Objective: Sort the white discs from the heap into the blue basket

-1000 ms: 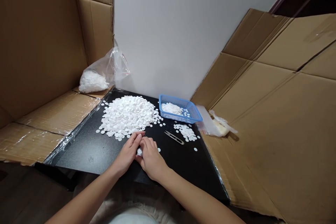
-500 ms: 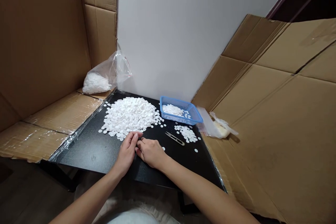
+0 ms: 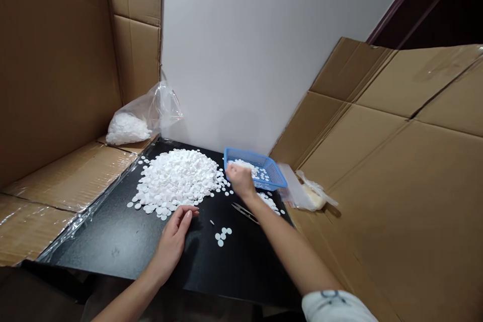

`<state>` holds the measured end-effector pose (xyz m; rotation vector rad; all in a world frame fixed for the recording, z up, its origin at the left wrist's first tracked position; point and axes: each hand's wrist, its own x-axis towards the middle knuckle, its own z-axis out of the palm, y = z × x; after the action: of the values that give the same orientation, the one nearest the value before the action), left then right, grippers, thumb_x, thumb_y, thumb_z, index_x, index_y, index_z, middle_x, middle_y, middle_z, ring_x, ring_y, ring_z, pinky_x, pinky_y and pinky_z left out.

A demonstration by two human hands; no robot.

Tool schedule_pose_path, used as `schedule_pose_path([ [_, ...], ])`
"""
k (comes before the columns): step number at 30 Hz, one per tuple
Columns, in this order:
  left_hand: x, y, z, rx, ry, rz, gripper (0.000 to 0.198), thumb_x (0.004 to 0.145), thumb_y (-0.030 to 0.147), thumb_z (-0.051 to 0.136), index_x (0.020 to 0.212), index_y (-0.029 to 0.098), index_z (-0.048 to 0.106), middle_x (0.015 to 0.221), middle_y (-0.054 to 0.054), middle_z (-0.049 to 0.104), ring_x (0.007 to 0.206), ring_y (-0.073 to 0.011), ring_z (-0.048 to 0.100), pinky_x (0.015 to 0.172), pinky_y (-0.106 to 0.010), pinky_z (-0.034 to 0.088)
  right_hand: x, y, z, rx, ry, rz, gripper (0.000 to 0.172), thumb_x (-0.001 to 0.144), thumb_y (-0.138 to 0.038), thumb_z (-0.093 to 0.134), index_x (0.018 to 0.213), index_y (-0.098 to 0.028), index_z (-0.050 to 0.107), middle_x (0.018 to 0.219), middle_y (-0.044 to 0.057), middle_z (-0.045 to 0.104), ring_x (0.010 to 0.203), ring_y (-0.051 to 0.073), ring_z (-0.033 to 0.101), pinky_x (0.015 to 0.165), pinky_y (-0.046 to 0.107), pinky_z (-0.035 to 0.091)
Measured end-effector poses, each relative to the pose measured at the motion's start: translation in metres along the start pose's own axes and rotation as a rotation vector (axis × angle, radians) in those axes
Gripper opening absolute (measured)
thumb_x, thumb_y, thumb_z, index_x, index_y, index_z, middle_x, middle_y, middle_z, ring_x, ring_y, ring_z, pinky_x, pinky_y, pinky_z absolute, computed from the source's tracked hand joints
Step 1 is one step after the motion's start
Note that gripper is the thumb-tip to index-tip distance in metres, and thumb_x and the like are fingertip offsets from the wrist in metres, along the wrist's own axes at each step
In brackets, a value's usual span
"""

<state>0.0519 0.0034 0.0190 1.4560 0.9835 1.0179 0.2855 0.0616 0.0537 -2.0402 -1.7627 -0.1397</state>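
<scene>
A large pile of small white discs [image 3: 177, 176] covers the far left part of the black table. By the pile's near edge is my left hand [image 3: 174, 234], its fingers curled and the thumb against them; whatever lies inside is hidden. My right hand [image 3: 241, 181] is closed over the near left rim of the blue plastic basket [image 3: 277, 176], with its fingertips out of sight. More white discs lie inside the basket. Several loose discs [image 3: 223, 236] rest on the table between my forearms. Partly behind my right forearm are thread snips [image 3: 245, 212].
A small group of discs [image 3: 268, 202] lies beside the basket. A clear bag of white pieces [image 3: 130, 128] stands at the back left, and another plastic bag [image 3: 315, 196] at the right. Cardboard panels [image 3: 396, 201] flank the black table [image 3: 101, 241].
My right hand has left my left hand and moved forward to the basket. Several loose discs now show on the table where my hands met. The view has shifted slightly.
</scene>
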Motion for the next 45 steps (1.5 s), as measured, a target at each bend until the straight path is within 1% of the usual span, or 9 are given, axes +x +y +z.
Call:
schedule_pose_path([
  [3,-0.001,0.002,0.0,0.014,-0.011,-0.008,0.044,0.085,0.065,0.054,0.093,0.024,0.069,0.097,-0.005,0.072,0.103,-0.0284,0.063,0.095,-0.039,0.046,0.052,0.039,-0.011,-0.008,0.011,0.157,0.03,0.099,-0.035,0.059,0.122,-0.017,0.061,0.123,0.01,0.063,0.104,0.023,0.065,0.087,0.042,0.057],
  [9,-0.001,0.002,0.001,0.032,-0.018,-0.019,0.038,0.086,0.059,0.055,0.092,0.024,0.069,0.096,-0.005,0.072,0.1,-0.0279,0.064,0.089,-0.037,0.049,0.072,0.066,-0.013,0.045,-0.055,0.198,0.033,0.098,-0.034,0.06,0.125,-0.017,0.059,0.126,0.01,0.061,0.106,0.023,0.064,0.089,0.044,0.056],
  [13,-0.001,0.0,0.003,0.039,-0.051,-0.014,0.033,0.086,0.053,0.057,0.095,0.023,0.068,0.098,-0.005,0.07,0.1,-0.0266,0.063,0.088,-0.036,0.049,0.035,0.055,-0.021,0.123,-0.064,0.124,0.029,0.103,-0.024,0.043,0.105,-0.011,0.069,0.106,0.012,0.069,0.101,0.024,0.064,0.089,0.038,0.05],
  [18,0.001,-0.004,0.006,0.064,-0.108,0.007,0.025,0.089,0.042,0.052,0.098,0.022,0.065,0.099,-0.005,0.069,0.1,-0.0252,0.064,0.092,-0.039,0.05,-0.065,0.021,-0.023,0.295,-0.321,-0.123,0.008,0.086,-0.03,0.071,0.086,-0.022,0.071,0.082,-0.001,0.068,0.077,0.017,0.064,0.069,0.025,0.047],
  [20,0.0,-0.005,0.009,0.073,-0.146,0.033,0.02,0.087,0.033,0.053,0.097,0.022,0.066,0.101,-0.006,0.068,0.099,-0.025,0.064,0.093,-0.04,0.051,-0.102,0.01,-0.02,0.329,-0.376,-0.193,0.026,0.077,-0.033,0.081,0.097,-0.023,0.068,0.088,0.0,0.064,0.077,0.018,0.062,0.066,0.027,0.047],
  [23,-0.003,-0.006,0.019,0.075,-0.206,0.081,0.02,0.082,0.02,0.053,0.098,0.022,0.066,0.105,-0.006,0.069,0.1,-0.0241,0.064,0.093,-0.04,0.053,-0.133,0.002,-0.012,0.367,-0.374,-0.107,0.044,0.067,-0.027,0.089,0.104,-0.023,0.064,0.095,0.0,0.058,0.074,0.017,0.06,0.069,0.029,0.051],
  [35,-0.004,-0.016,0.057,0.039,-0.249,0.154,0.046,0.069,0.0,0.042,0.107,0.02,0.059,0.108,-0.007,0.068,0.105,-0.0208,0.065,0.096,-0.04,0.053,-0.141,-0.014,0.011,0.431,-0.164,-0.042,0.017,0.082,-0.01,0.064,0.091,-0.022,0.056,0.089,0.0,0.055,0.076,0.019,0.062,0.067,0.029,0.053],
  [41,-0.007,-0.021,0.058,0.094,-0.275,0.204,0.053,0.07,-0.001,0.039,0.115,0.02,0.056,0.114,-0.008,0.067,0.11,-0.0194,0.063,0.102,-0.039,0.051,-0.14,-0.012,0.016,0.365,-0.13,-0.074,0.014,0.088,-0.009,0.055,0.085,-0.023,0.055,0.087,0.002,0.057,0.079,0.021,0.062,0.069,0.031,0.051],
  [45,-0.005,-0.023,0.044,0.222,-0.338,0.264,0.05,0.078,0.003,0.042,0.123,0.02,0.057,0.124,-0.011,0.066,0.118,-0.0235,0.061,0.108,-0.045,0.046,-0.152,-0.013,0.016,0.348,-0.111,-0.093,0.018,0.089,-0.008,0.047,0.081,-0.023,0.053,0.083,0.003,0.058,0.076,0.022,0.06,0.067,0.031,0.049],
])
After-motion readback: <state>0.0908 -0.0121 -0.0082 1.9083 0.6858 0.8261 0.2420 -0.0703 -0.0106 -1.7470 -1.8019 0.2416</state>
